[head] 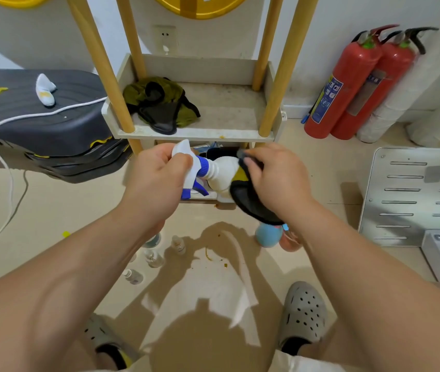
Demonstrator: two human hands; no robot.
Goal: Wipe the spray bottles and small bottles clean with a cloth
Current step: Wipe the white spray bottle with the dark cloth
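Observation:
My left hand [157, 173] grips the white and blue trigger head of a white spray bottle [223, 171], held sideways in front of me. My right hand [275, 175] holds a dark cloth [248, 200] wrapped round the bottle's body, hiding most of it. On the floor below stand several small clear bottles [154, 257], one lying on its side [133, 276]. A blue bottle [268, 234] and an orange one [290, 240] stand on the floor under my right wrist, partly hidden.
A white shelf with yellow posts [194, 134] stands just ahead, an olive and black cloth [160, 104] on it. Two red fire extinguishers [347, 84] lean at the right wall. A dark bench [39, 122] is left, a metal panel [412, 197] right.

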